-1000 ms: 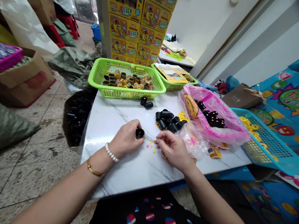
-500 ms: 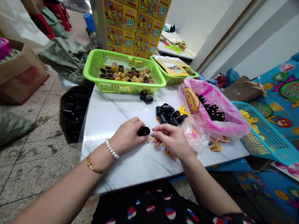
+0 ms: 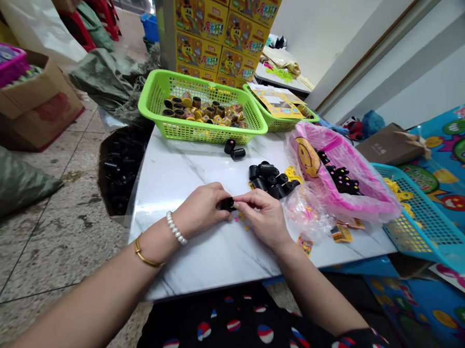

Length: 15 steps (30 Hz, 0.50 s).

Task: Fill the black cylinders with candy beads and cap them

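Note:
My left hand (image 3: 206,208), with a pearl bracelet at the wrist, is closed around a small black cup (image 3: 227,204) just above the white table (image 3: 208,263). Against the cup's right end, the thumb and fingers of my right hand (image 3: 262,215) are pinched together. Whatever they hold is too small to make out. Small pink and yellow pieces (image 3: 246,227) lie on the table under the right fingers. A pile of black cups (image 3: 269,180) is beyond my right hand, and two more black cups (image 3: 237,153) lie farther back.
A green basket (image 3: 203,133) of yellow-and-black cups stands at the back. To the right are a pink plastic-lined basket (image 3: 371,207) with black cups, a blue basket (image 3: 443,242) with yellow parts, and a clear plastic bag (image 3: 312,212). A box of black parts (image 3: 119,168) sits by the table's left edge.
My right hand has come left to the black cup and its fingertips now meet the end. The cup has turned in my left hand. The whole view has shifted slightly.

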{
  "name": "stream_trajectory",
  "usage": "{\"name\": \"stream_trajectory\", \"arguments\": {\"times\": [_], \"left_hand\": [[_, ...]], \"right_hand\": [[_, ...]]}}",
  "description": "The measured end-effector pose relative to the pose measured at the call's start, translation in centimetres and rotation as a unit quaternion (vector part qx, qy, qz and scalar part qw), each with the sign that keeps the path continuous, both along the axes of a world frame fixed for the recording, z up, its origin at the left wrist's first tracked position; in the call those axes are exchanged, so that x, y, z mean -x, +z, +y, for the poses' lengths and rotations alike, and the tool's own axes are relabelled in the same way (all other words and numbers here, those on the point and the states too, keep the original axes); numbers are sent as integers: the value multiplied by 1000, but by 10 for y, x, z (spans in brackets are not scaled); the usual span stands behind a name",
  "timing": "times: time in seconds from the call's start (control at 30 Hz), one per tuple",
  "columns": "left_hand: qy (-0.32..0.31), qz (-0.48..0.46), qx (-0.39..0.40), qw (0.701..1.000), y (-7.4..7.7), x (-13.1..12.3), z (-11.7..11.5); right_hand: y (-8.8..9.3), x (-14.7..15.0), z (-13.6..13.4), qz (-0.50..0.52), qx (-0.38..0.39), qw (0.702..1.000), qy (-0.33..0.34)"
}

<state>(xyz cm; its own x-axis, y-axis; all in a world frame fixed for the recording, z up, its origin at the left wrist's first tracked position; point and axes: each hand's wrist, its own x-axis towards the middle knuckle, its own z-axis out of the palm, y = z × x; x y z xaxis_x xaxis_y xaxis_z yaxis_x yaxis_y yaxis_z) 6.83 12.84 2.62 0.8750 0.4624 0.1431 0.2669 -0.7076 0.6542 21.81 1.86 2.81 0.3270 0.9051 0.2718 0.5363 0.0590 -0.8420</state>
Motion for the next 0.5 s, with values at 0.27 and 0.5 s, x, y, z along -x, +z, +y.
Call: {"name": "stream_trajectory", "arguments": {"times": [0.27,0.5], "left_hand": [[6,9,6,1000,2,0,-1],[12,23,9,1000,2,0,-1]], "right_hand": [[-1,2,0,6,9,1000,-1],[-1,0,2,29,47,998,19]]}}
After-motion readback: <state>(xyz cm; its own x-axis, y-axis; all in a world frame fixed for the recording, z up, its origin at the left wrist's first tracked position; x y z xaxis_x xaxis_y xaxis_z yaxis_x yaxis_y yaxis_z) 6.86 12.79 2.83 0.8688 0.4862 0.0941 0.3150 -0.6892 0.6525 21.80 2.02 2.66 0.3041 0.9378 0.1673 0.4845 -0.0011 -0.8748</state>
